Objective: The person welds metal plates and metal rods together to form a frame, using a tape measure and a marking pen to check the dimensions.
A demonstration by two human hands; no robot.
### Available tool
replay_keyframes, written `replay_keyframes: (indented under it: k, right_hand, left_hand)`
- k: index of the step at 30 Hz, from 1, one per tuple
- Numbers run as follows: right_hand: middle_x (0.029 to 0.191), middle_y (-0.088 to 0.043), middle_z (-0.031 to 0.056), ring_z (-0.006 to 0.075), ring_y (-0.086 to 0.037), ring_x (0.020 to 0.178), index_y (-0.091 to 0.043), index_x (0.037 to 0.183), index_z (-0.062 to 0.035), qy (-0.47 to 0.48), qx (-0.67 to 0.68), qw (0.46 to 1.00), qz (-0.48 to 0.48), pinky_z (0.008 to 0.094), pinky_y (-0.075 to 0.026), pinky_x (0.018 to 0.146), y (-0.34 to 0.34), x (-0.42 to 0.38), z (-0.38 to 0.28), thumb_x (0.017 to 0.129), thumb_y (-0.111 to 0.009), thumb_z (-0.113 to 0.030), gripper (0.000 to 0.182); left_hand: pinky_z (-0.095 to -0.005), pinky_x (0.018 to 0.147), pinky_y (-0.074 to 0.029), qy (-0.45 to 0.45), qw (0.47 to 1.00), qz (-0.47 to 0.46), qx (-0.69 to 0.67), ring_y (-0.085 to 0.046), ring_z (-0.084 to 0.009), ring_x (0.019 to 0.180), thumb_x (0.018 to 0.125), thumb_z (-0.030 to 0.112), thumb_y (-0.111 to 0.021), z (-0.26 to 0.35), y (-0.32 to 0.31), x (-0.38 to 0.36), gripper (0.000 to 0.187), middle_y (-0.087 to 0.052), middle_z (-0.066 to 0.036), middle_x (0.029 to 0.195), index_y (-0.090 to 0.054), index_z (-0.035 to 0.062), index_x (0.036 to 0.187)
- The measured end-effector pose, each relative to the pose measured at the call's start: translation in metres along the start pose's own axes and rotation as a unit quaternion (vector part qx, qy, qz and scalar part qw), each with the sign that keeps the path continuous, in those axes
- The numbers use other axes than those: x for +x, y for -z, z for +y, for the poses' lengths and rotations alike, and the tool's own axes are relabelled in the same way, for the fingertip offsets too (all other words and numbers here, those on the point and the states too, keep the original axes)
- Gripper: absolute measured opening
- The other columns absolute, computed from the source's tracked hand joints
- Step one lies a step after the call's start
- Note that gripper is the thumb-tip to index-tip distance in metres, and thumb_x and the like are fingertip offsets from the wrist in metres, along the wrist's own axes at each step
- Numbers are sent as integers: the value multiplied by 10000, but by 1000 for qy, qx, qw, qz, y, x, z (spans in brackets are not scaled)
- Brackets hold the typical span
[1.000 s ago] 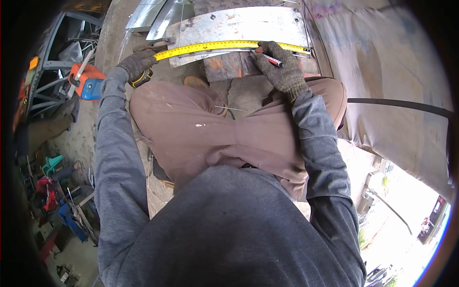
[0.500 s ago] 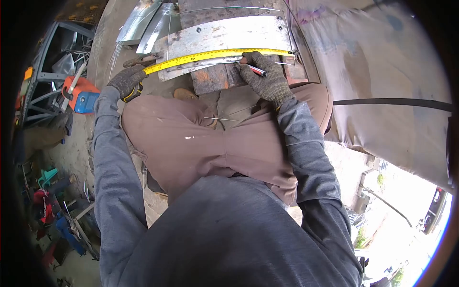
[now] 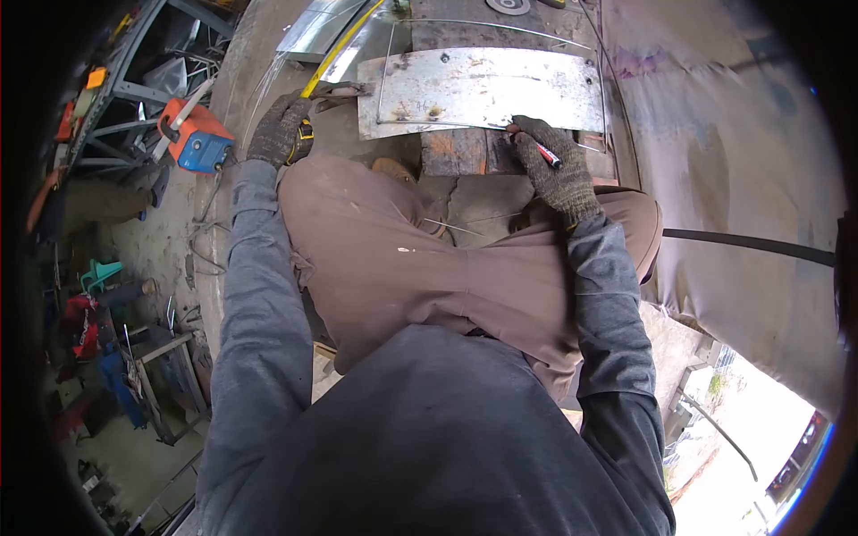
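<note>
My left hand (image 3: 279, 134), in a knitted grey glove, is closed around a tape measure (image 3: 306, 132) with a black and yellow case. Its yellow blade (image 3: 344, 43) runs out forward and slightly right, off the metal plate. My right hand (image 3: 559, 174), gloved alike, grips a red, white and black marker (image 3: 549, 156) by the plate's near right edge. The silvery metal plate (image 3: 492, 85), with dark stains and a few holes, lies in front of me. A thin rod frame (image 3: 382, 85) rests on it. The plate sits over a worn wooden block (image 3: 456, 152).
Shiny sheet-metal pieces (image 3: 326, 27) lie ahead to the left, near a dark tool handle (image 3: 344, 89). A disc (image 3: 509, 5) is at the far edge. An orange and blue machine (image 3: 197, 138) stands left. Stained sheeting (image 3: 715, 152) hangs to the right.
The tape blade has swung up off the plate, from lying across it to pointing forward. My right hand still grips the marker near the plate edge. The whole view has shifted.
</note>
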State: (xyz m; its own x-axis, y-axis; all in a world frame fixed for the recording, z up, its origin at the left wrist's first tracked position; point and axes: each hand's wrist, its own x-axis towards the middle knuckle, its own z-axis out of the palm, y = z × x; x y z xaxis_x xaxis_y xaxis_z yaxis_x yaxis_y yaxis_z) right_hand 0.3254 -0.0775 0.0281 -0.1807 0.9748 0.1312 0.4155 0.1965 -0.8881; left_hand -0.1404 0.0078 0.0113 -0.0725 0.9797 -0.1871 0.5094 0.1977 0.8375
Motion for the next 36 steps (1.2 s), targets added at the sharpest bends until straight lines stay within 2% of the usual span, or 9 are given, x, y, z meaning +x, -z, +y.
replay_keyframes:
  k: [4,7,9,13,17,20,22,26,36]
  right_hand:
    - [1154,-701,128,263,-667,1097,-665,1203,-64,26,-11,1000,7,366,-513,950,1,2,5,986,-613,-210,267]
    - [1175,-697,129,288,-661,1111,-668,1199,-60,12,-40,999,11,376,-512,954,-1,3,0,995,-598,-220,268]
    - [1131,-705,116,305,-666,1055,-653,1216,-87,70,-72,994,52,401,-523,923,-2,4,3,960,-634,-214,287]
    - [1090,-695,92,314,-651,1020,-619,1258,-143,147,-234,957,86,431,-517,905,2,8,10,870,-697,-152,396]
    - [1113,-670,47,288,-622,1063,-590,1273,-238,102,-446,889,-15,442,-487,928,1,13,-7,766,-750,-151,539]
    - [1099,-675,31,258,-628,1067,-591,1269,-254,116,-458,881,-9,440,-480,920,-4,16,-8,780,-737,-189,515]
    - [1072,-679,19,238,-633,1063,-595,1257,-264,96,-486,867,-55,424,-474,902,-5,19,-6,799,-715,-187,480]
    - [1049,-681,11,234,-637,1054,-605,1229,-272,114,-488,862,-70,414,-467,888,-4,25,-7,806,-711,-177,446]
    - [1052,-661,71,286,-631,1020,-573,1256,-214,148,-454,874,-87,439,-450,912,6,41,-3,702,-788,-117,603]
  left_hand:
    - [-345,798,-483,-1,997,27,72,-619,-207,891,963,319,-633,-22,6,11,376,-650,-106,947,-629,76,1250]
    - [-382,830,-482,-164,963,7,213,-632,-273,941,954,362,-608,-57,13,27,408,-654,-148,986,-618,66,1235]
    - [-401,845,-489,-13,997,41,71,-642,-299,972,951,358,-594,-41,12,22,397,-661,-154,1040,-611,65,1218]
    - [-423,865,-489,-15,996,50,74,-647,-322,993,957,342,-585,-46,16,17,371,-665,-166,1074,-615,66,1203]
    - [-454,884,-494,-264,880,169,357,-650,-366,994,954,304,-593,-13,0,-21,360,-679,-162,1044,-602,59,1217]
    - [-397,782,-525,-226,894,246,297,-664,-300,895,960,286,-601,25,-15,-54,329,-677,-130,966,-609,76,1214]
    - [-308,640,-504,-51,964,193,-174,-625,-176,760,966,279,-613,30,-21,-64,297,-650,-82,900,-627,79,1185]
    - [-245,562,-460,-126,911,197,-339,-561,-93,678,963,237,-636,23,-24,-63,267,-628,-43,874,-636,35,1138]
    - [-247,611,-452,-51,936,168,-304,-543,-89,715,966,228,-614,41,-40,-71,214,-623,-27,881,-636,70,1108]
